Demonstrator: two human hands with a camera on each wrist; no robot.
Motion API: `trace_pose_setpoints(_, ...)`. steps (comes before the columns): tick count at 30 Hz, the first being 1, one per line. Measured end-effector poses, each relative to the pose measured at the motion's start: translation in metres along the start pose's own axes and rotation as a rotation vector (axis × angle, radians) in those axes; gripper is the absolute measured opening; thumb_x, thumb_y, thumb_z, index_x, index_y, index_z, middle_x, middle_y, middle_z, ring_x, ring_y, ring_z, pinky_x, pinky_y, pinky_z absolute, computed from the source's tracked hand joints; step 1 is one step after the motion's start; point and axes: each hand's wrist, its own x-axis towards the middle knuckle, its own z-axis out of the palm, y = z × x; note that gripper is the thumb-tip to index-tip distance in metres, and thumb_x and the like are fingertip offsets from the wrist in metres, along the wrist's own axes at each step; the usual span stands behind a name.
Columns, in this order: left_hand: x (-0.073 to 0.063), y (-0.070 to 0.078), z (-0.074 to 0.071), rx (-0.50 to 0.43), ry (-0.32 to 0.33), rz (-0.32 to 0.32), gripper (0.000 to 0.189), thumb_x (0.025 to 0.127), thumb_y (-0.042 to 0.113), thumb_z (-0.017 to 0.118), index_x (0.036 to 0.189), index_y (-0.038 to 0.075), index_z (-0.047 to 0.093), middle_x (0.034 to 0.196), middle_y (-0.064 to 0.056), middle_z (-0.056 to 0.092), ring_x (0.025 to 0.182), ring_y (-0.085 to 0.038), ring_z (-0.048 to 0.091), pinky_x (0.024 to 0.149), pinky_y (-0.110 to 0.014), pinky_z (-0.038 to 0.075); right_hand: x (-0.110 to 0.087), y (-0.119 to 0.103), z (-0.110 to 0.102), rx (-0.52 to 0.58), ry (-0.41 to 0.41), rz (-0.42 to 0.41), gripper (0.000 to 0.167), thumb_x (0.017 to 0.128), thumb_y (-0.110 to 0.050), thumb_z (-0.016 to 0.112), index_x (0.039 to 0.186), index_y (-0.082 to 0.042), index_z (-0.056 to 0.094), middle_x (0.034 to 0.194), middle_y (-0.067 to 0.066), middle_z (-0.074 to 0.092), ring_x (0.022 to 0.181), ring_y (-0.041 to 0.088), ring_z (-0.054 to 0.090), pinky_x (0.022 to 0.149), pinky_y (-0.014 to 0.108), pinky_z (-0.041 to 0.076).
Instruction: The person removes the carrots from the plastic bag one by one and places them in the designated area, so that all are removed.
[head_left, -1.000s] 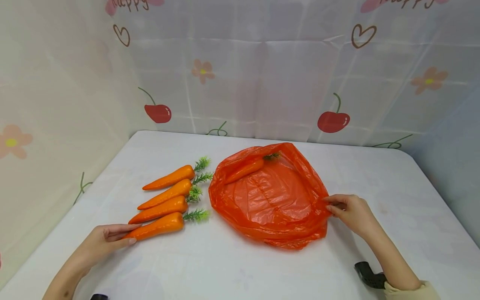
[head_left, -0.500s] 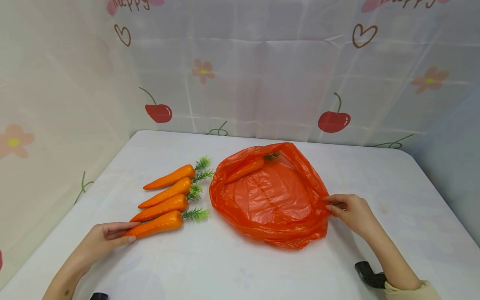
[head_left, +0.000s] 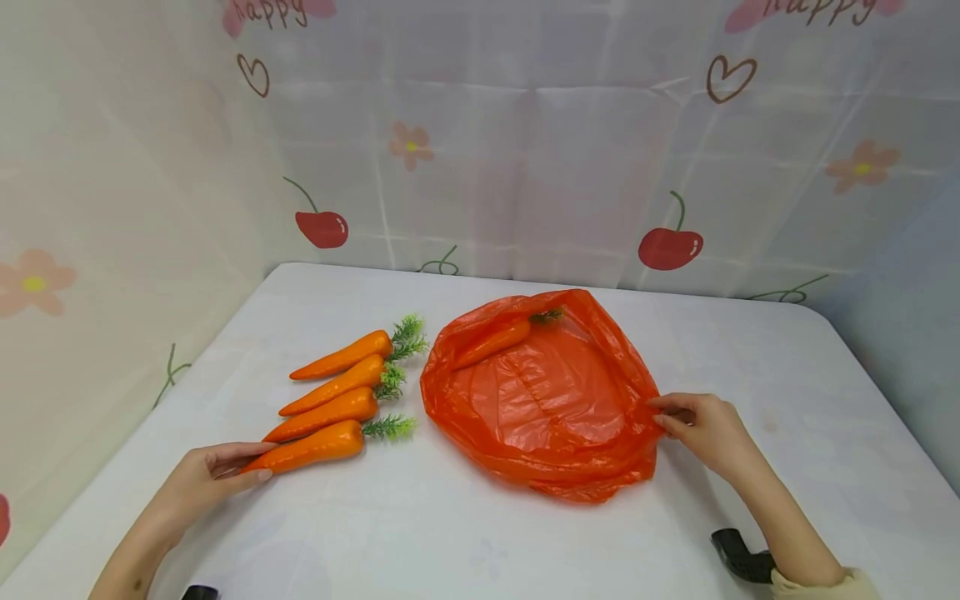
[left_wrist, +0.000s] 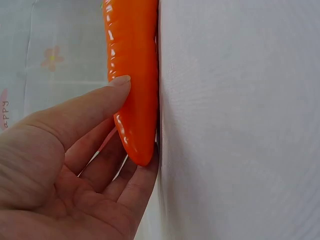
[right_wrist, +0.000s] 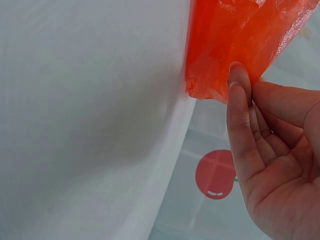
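My left hand (head_left: 213, 482) holds the nearest carrot (head_left: 315, 447) by its pointed end, at the near side of a row of orange carrots with green leafy tops. In the left wrist view, the thumb lies on this carrot (left_wrist: 132, 60) and the other fingers are behind and under its tip. My right hand (head_left: 708, 425) pinches the right edge of a red plastic bag (head_left: 555, 408), which lies spread with its mouth facing up. One carrot (head_left: 495, 342) rests inside the bag at its far left. The right wrist view shows fingertips and thumb on the bag's film (right_wrist: 235, 45).
Several other carrots (head_left: 341, 357) lie side by side beyond the held one, left of the bag. All this is on a white-covered table (head_left: 450, 550). A patterned curtain (head_left: 487, 167) stands behind it. Black devices (head_left: 742, 557) sit by both wrists.
The held carrot has shifted very slightly left along with my left hand. My right hand keeps its hold on the bag's edge. The whole head view has drifted a little.
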Motion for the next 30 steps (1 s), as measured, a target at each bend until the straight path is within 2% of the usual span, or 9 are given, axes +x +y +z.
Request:
trace_pose_setpoints(7, -0.0011, 0.0001, 0.0008, 0.026, 0.012, 0.035, 0.047, 0.082, 0.027, 0.073, 0.12, 0.001, 0.063, 0.121, -0.015, 0.059, 0.097, 0.011, 0.048, 0.078, -0.012, 0.042, -0.0012, -0.0001, -0.0002, -0.001, -0.012, 0.0, 0.022, 0.084, 0.003, 0.066, 0.106, 0.009, 0.065, 0.095, 0.018, 0.065, 0.074, 0.024, 0.063, 0.063, 0.032, 0.054)
trace_pose_setpoints(24, -0.006, 0.0018, 0.0013, 0.037, 0.015, 0.027, 0.047, 0.081, 0.027, 0.074, 0.119, 0.003, 0.063, 0.119, -0.013, 0.06, 0.1, 0.004, 0.052, 0.079, -0.014, 0.042, 0.001, -0.0001, -0.0012, -0.005, -0.018, -0.006, 0.022, 0.084, 0.003, 0.065, 0.105, 0.009, 0.065, 0.095, 0.018, 0.065, 0.075, 0.024, 0.064, 0.063, 0.03, 0.054)
trace_pose_setpoints(30, -0.0056, 0.0022, 0.0013, 0.008, 0.026, 0.068, 0.045, 0.081, 0.023, 0.075, 0.117, 0.0, 0.063, 0.116, -0.014, 0.061, 0.098, 0.005, 0.052, 0.08, -0.014, 0.043, 0.0013, -0.001, -0.0011, -0.006, -0.022, 0.007, 0.023, 0.084, 0.004, 0.065, 0.106, 0.009, 0.065, 0.097, 0.019, 0.065, 0.076, 0.025, 0.064, 0.063, 0.031, 0.054)
